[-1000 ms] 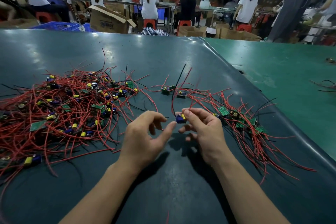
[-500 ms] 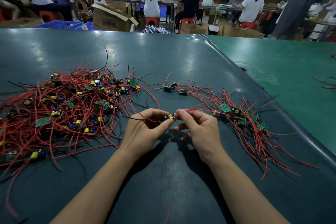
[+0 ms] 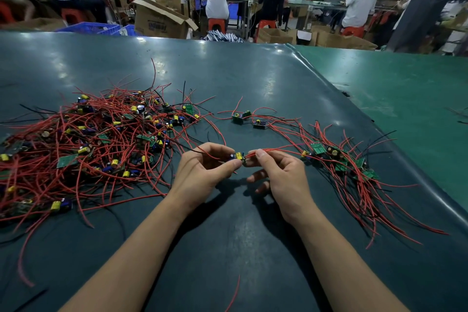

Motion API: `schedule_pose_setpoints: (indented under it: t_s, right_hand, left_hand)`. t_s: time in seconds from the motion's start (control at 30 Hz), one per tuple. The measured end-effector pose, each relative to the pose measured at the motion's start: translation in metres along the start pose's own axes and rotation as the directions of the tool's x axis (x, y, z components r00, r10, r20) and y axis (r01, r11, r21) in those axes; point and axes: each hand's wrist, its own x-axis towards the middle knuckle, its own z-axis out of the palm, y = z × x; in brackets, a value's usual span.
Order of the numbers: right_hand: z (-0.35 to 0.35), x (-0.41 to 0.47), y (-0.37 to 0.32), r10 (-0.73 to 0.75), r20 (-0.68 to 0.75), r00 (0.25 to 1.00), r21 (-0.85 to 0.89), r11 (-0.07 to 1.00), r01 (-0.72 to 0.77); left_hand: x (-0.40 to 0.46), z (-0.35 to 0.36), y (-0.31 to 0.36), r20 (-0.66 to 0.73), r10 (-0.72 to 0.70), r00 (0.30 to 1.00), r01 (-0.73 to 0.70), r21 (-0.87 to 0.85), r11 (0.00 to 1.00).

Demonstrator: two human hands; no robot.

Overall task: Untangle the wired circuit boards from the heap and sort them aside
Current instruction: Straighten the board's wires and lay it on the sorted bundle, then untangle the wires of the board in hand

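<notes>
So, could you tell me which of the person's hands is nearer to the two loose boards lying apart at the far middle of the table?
The right. The right hand sits almost directly below the two loose boards; the left hand is further off toward the big heap.

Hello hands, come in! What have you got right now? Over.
Both hands, left and right, pinch one small green circuit board with yellow capacitor. Big tangled red-wire heap left, sorted pile right. Nothing blocking.

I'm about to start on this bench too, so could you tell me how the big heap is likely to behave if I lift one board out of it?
The heap would probably drag along: its red wires cross and loop over each other. The wires look floppy, curving loosely on the mat. Each board seems light; the board in hand is held by fingertips alone.
</notes>
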Motion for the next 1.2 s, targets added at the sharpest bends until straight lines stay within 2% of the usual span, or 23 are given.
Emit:
schedule_pose_setpoints:
  t_s: [0.2, 0.3, 0.5, 0.7, 1.0, 1.2]
  right_hand:
    - [-0.002, -0.001, 0.001, -0.035, -0.011, 0.999, -0.024, 0.999, 0.034]
    - [-0.003, 0.000, 0.002, -0.025, -0.039, 0.999, 0.007, 1.000, 0.025]
    - [-0.013, 0.006, -0.001, -0.049, -0.229, 0.972, 0.064, 0.996, 0.066]
    - [-0.026, 0.012, -0.007, 0.070, -0.375, 0.924, 0.265, 0.963, 0.035]
    - [-0.025, 0.015, -0.009, 0.155, -0.359, 0.920, 0.423, 0.906, 0.012]
    - [-0.026, 0.014, -0.006, 0.142, -0.350, 0.926, 0.369, 0.929, -0.003]
  left_hand:
    - [-0.004, 0.003, 0.003, 0.032, 0.019, 0.999, -0.020, 0.056, 0.998]
    - [-0.005, 0.004, 0.005, 0.016, -0.002, 1.000, 0.002, 0.020, 1.000]
    - [-0.005, 0.002, 0.007, -0.042, 0.016, 0.999, -0.015, 0.023, 1.000]
    - [-0.006, 0.002, 0.008, -0.115, -0.017, 0.993, 0.006, -0.098, 0.995]
    - [-0.007, 0.001, 0.009, -0.086, -0.023, 0.996, 0.011, -0.135, 0.991]
    - [-0.003, 0.001, 0.009, -0.108, -0.046, 0.993, 0.030, -0.143, 0.989]
